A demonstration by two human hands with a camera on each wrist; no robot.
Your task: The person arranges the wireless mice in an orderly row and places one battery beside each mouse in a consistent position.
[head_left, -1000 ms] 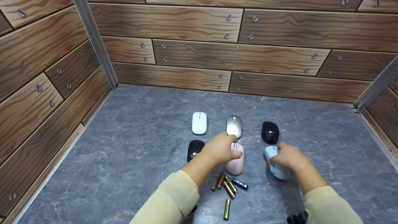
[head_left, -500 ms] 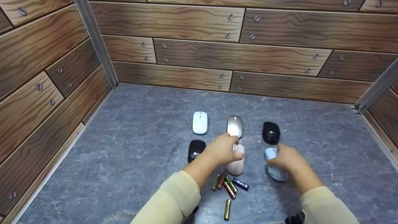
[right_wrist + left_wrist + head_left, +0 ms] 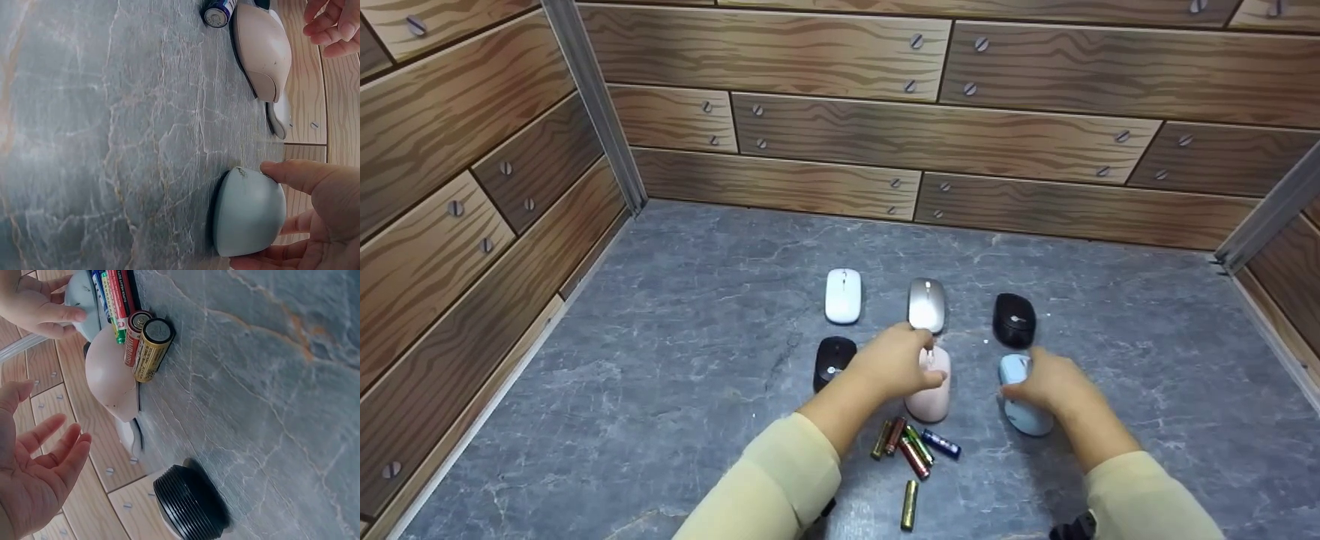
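Observation:
My right hand (image 3: 1054, 382) holds the light blue mouse (image 3: 250, 216) on the tabletop, thumb on one side and fingers on the other. A pink mouse (image 3: 931, 394) lies to its left. Above that pink mouse hovers my left hand (image 3: 894, 361). In the left wrist view, the left hand (image 3: 42, 467) is apart from the pink mouse (image 3: 109, 371), with its fingers loosely spread and nothing in them. Close below the pink mouse, several batteries lie in a cluster, among them a blue battery (image 3: 942, 444) and a red battery (image 3: 914, 457).
A white mouse (image 3: 843, 296), a silver mouse (image 3: 926, 304) and a black mouse (image 3: 1014, 320) form the back row. Another black mouse (image 3: 832, 361) is partly behind the left forearm. One gold battery (image 3: 909, 505) lies nearer the front. Wood-patterned walls (image 3: 840, 135) enclose the grey tabletop (image 3: 697, 337).
The blue mouse has turned slightly straighter, and my right hand has shifted a little left with it. My left hand stays nearly still over the pink mouse.

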